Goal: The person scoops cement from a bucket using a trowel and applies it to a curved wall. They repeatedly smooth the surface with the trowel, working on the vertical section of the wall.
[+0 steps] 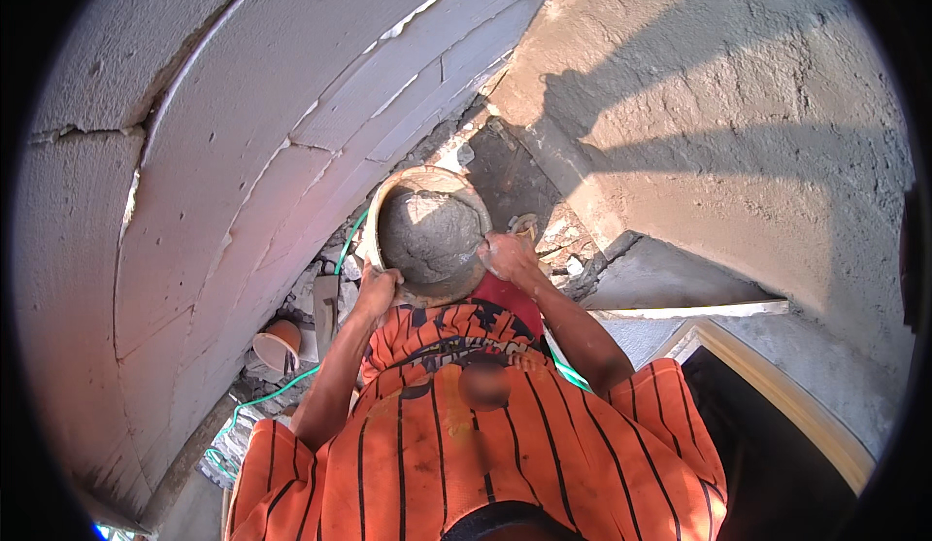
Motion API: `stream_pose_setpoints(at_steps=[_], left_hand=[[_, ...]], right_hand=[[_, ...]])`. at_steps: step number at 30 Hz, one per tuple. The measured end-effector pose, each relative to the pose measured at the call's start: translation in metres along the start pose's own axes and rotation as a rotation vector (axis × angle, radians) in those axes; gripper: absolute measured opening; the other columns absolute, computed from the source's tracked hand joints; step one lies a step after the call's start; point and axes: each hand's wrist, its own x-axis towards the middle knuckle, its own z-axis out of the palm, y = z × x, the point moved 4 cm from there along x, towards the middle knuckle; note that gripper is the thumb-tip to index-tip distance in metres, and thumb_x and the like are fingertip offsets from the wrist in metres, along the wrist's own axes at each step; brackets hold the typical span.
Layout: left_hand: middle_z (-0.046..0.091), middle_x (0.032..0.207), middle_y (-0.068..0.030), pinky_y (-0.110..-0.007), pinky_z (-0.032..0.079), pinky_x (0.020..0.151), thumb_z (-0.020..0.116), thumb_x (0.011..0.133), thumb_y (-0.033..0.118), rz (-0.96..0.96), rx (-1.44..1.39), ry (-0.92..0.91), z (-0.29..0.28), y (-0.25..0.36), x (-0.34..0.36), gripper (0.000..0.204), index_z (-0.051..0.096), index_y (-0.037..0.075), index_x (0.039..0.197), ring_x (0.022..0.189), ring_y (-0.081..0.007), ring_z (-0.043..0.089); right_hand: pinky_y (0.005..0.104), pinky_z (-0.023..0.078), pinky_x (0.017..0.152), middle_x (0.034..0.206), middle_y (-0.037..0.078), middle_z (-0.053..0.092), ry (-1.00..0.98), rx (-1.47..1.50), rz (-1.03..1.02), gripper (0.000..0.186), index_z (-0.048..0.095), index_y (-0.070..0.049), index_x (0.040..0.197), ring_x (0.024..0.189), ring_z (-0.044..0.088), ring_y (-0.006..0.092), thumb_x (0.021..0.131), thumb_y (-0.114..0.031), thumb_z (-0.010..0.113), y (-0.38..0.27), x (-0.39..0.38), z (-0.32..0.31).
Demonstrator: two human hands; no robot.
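A round pale bucket (pixel 383 196) holds wet grey mortar (pixel 427 235) and sits just beyond the front of my striped orange shirt. My left hand (pixel 381 284) is closed on the bucket's near left rim. My right hand (pixel 505 255) is closed on its right side. Both forearms come up from the lower edge, smeared in places with pale dirt.
A block wall (pixel 223 172) rises at left, a rough plastered wall (pixel 718 84) at right. Rubble, a small orange container (pixel 277 345) and a green hose (pixel 267 395) lie at lower left. A dark panel with a light wooden frame (pixel 815 424) is at lower right.
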Motion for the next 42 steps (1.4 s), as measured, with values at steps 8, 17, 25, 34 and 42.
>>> stream_pose_setpoints(at_steps=[8, 17, 25, 34, 42], left_hand=[[0.057, 0.086, -0.0119, -0.035, 0.058, 0.054, 0.049, 0.074, -0.001, -0.034, -0.284, 0.103, -0.010, -0.004, -0.029, 0.037, 0.045, 0.000, 0.111, 0.066, -0.0229, 0.062], [0.055, 0.079, -0.0057, -0.026, 0.047, 0.039, 0.050, 0.076, -0.001, 0.085, -0.452, 0.339, 0.012, -0.084, -0.055, 0.036, 0.045, 0.006, 0.112, 0.050, -0.0124, 0.052], [0.057, 0.072, -0.0038, -0.029, 0.050, 0.050, 0.055, 0.075, 0.002, 0.047, -0.376, 0.511, 0.071, -0.117, -0.093, 0.015, 0.057, 0.000, 0.090, 0.058, -0.0150, 0.056], [0.043, 0.059, 0.0037, -0.024, 0.026, 0.043, 0.047, 0.064, -0.010, 0.714, -0.294, 0.697, 0.108, 0.008, -0.060, 0.017, 0.042, 0.007, 0.064, 0.047, -0.0052, 0.035], [0.049, 0.064, 0.0020, -0.022, 0.032, 0.045, 0.042, 0.063, -0.013, 0.811, -0.253, 0.209, 0.088, 0.075, -0.037, 0.027, 0.056, 0.000, 0.081, 0.050, -0.0062, 0.041]], right_hand=[[0.0494, 0.051, 0.072, 0.083, 0.022, 0.067, -0.038, 0.086, -0.209, 0.034, 0.059, -0.002, 0.097, 0.078, 0.064, 0.0410, 0.089, -0.034, 0.051, -0.065, -0.035, -0.058], [0.0255, 0.048, 0.050, 0.072, 0.004, 0.064, -0.725, 0.924, -0.523, 0.030, 0.064, 0.000, 0.087, 0.058, 0.059, 0.0096, 0.088, -0.030, 0.065, -0.045, 0.048, -0.063], [0.0231, 0.043, 0.041, 0.061, -0.002, 0.054, 0.358, 1.036, -0.032, 0.022, 0.059, -0.008, 0.081, 0.047, 0.050, 0.0059, 0.091, -0.027, 0.060, 0.218, 0.090, -0.332], [0.0476, 0.047, 0.066, 0.080, 0.021, 0.065, 0.333, -0.064, -0.100, 0.033, 0.061, -0.006, 0.098, 0.078, 0.063, 0.0411, 0.087, -0.037, 0.060, 0.134, -0.087, -0.293], [0.0464, 0.047, 0.083, 0.096, 0.013, 0.068, 0.235, -0.472, -0.031, 0.023, 0.063, -0.008, 0.100, 0.093, 0.065, 0.0311, 0.089, -0.022, 0.049, 0.047, -0.102, -0.205]])
